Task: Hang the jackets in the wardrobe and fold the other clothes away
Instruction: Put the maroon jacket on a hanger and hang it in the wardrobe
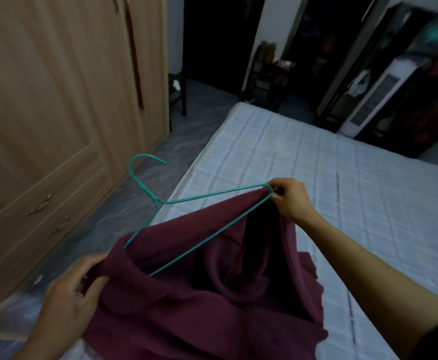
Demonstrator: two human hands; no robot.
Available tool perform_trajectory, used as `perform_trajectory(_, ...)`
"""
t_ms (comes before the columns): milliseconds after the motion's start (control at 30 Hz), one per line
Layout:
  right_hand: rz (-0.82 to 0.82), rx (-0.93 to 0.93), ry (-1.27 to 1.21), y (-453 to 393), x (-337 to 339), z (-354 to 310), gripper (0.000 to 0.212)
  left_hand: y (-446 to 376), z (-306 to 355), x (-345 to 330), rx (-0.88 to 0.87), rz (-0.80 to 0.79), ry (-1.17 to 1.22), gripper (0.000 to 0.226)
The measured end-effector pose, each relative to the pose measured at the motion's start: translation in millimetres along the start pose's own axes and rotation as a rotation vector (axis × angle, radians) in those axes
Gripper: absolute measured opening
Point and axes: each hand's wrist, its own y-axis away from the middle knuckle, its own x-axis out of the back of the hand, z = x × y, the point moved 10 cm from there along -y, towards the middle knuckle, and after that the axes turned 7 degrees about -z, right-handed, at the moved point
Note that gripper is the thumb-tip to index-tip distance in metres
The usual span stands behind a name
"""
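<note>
The person holds a maroon jacket (pixel 186 294) up between the two hands, over the near edge of the bed (pixel 342 190). The right hand (pixel 290 198) is raised and pinches one end of a teal wire hanger (pixel 186 201) together with the fabric bunched there, fingers and thumb curled tight on both. From that hand the hanger's upper arm runs across to its twisted neck, and the hook stands up just beyond and to the left of the hands, free of anything. The hanger's lower bar slants down from the right hand toward the left one and slips under a fold of the cloth; its other arm also disappears into the fabric just above the left hand.

The left hand (pixel 70 287) sits lower and nearer the person, gripping the jacket's edge with curled fingers, the thumb lying over the cloth. The two hands are well apart, with the garment sagging between them and its lower part pooling on the mattress below. Which part of the jacket the left hand has hold of is hard to tell from the folds.

A wooden wardrobe (pixel 57 113) with closed doors and drawers stands beyond the left hand, across a strip of floor.
</note>
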Motion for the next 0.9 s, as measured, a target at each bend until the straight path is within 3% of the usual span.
perform_trajectory(233,0.013,0.031,-0.058,8.8,70.8,-7.7,0.007,-22.6,63.9,21.2,-0.209,0.001,-0.277,0.038)
perform_trajectory(367,0.077,0.079,-0.02,25.2,89.2,-21.9,0.008,-27.6,94.4,30.4,-0.247,0.115,-0.406,0.038)
perform_trajectory(567,0.229,0.128,-0.007,54.6,83.4,-35.9,0.008,-42.1,149.6,31.9,-0.291,0.181,-0.456,0.037)
perform_trajectory(900,0.307,0.337,-0.166,118.8,30.6,-107.5,0.01,-63.9,198.2,6.0,-0.328,0.15,-0.354,0.041)
